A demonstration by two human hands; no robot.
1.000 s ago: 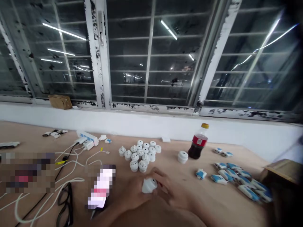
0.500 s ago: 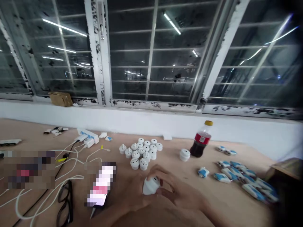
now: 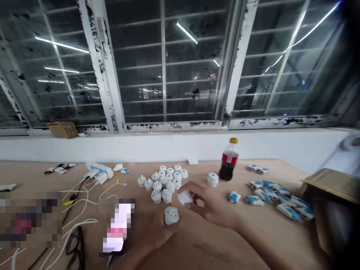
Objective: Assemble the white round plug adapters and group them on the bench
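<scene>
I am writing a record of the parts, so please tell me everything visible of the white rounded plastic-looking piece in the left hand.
The white rounded plastic-looking piece shows small dark openings on its face; finer detail is blurred. The bare left hand holds it over the light-brown table, partly covering its lower edge. It is apart from the bare right hand.

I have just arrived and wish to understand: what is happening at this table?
A person's left hand holds a small white plastic piece with dark holes. The right hand holds another white piece, blurred, apart from it. Beyond them, round white plastic pieces stand clustered on the light-brown table.
</scene>
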